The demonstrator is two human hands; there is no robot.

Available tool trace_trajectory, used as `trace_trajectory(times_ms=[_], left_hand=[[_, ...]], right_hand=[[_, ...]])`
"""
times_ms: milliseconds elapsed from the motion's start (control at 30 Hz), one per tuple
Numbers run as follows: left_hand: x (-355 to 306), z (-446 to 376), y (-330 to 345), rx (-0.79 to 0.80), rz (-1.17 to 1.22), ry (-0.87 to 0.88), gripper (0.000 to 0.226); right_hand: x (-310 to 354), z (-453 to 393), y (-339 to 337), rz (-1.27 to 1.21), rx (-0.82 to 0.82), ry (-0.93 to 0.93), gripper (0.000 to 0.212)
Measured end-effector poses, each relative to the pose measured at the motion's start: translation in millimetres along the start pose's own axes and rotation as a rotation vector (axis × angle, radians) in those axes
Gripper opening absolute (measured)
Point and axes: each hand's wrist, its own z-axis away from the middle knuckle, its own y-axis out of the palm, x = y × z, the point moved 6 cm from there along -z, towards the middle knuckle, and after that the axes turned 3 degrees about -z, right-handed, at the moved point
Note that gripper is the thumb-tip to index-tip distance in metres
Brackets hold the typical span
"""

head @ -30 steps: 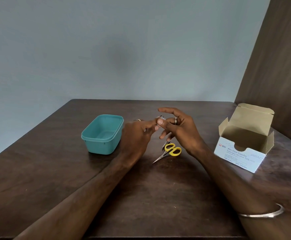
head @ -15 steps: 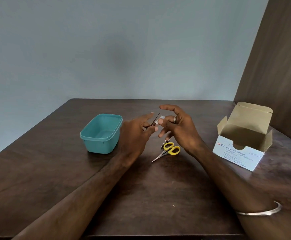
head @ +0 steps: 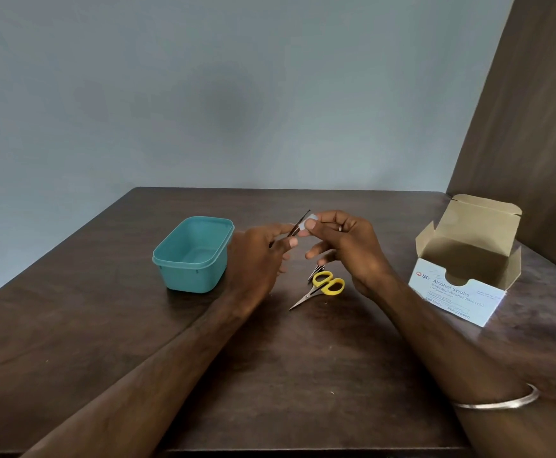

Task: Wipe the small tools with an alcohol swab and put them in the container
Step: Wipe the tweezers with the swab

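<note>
Left hand [head: 257,256] pinches thin tweezers [head: 298,224] in its fingers; right hand [head: 349,246] fingers pinch a white swab [head: 310,223] against them, above the counter [head: 303,375].

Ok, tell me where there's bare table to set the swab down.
Bare table lies left of the teal container, and between the forearms. It is crowded round the scissors, under both hands, between the container and the swab box.

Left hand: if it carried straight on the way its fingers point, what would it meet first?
Probably the right hand pinching the swab; the left hand points that way, though depth is unclear.
</note>
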Motion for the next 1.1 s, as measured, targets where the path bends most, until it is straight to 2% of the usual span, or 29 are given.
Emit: trace_trajectory(times_ms=[267,467,1100], left_hand=[[5,-3,7,0.043,0.019,0.002,0.028],[11,-3,9,0.063,-0.005,-0.073,0.019],[8,-4,5,0.037,0.023,-0.056,0.014]], right_hand=[[1,0,0,0.085,-0.004,-0.053,0.016],[5,1,-1,0.122,-0.025,-0.074,0.016],[1,1,5,0.279,0.074,-0.104,0.017]])
